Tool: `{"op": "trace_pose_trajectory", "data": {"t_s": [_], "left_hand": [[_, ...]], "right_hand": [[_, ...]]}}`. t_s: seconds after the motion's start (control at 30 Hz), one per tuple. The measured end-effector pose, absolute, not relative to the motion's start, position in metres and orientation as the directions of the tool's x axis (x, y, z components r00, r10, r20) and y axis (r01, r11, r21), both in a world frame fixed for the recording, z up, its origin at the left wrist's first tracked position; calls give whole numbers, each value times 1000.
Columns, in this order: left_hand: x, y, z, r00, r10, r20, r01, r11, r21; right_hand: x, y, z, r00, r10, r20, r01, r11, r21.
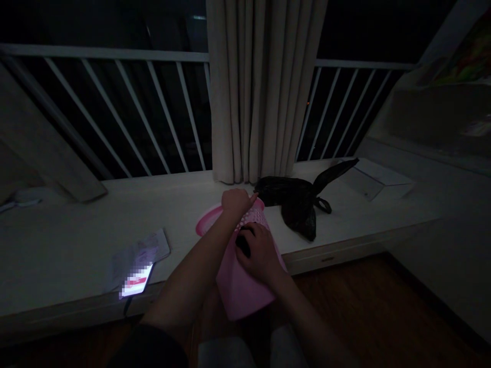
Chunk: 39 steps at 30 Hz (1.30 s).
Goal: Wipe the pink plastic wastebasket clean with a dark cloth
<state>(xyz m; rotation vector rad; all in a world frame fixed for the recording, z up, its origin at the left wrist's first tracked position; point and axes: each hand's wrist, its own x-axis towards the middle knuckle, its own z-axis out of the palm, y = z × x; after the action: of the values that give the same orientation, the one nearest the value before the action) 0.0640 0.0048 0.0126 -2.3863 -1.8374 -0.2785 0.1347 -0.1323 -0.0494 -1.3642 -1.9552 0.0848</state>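
Observation:
A pink plastic wastebasket (245, 291) with a perforated band below its rim leans tilted at the sill's front edge, its mouth toward the window. My left hand (236, 201) is closed at the upper rim, with the forearm crossing the opening and hiding much of the inside. Against the basket's outer side, my right hand (261, 250) curls its fingers around a small black bundle (243, 244), too dark to make out clearly. A knotted black plastic bag (299, 207) lies just right of the basket on the sill.
The wide white windowsill (69, 230) carries a lit phone (138, 280) and a booklet (159, 243) at left. A white box (378, 179) stands at far right. Behind are a curtain (264, 92) and white railings (149, 92). Wooden floor (345, 296) lies below; the room is dim.

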Motion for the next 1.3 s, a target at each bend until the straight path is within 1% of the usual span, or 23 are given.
{"op": "trace_pose_trajectory", "data": {"t_s": [0.17, 0.37, 0.6, 0.9, 1.0, 1.13, 1.3], "left_hand": [[57, 1, 13, 209, 951, 230, 976, -217, 7], [43, -3, 11, 161, 957, 242, 984, -173, 32], [34, -7, 12, 124, 965, 230, 990, -137, 39], [27, -8, 10, 104, 964, 243, 992, -117, 40], [24, -7, 9, 98, 964, 249, 992, -114, 48], [23, -6, 10, 105, 969, 223, 991, -121, 59], [23, -4, 12, 104, 966, 236, 992, -118, 44]], "right_hand": [[133, -137, -51, -155, 847, 508, 785, 418, -457], [139, -139, -55, -39, 862, 505, 800, 330, -502], [145, -141, -66, 56, 851, 522, 776, 292, -559], [143, -140, -64, 127, 873, 471, 760, 220, -612], [143, -139, -65, 120, 870, 477, 747, 238, -621], [142, -139, -65, 100, 854, 511, 752, 272, -601], [141, -139, -64, 71, 853, 518, 756, 292, -585]]}}
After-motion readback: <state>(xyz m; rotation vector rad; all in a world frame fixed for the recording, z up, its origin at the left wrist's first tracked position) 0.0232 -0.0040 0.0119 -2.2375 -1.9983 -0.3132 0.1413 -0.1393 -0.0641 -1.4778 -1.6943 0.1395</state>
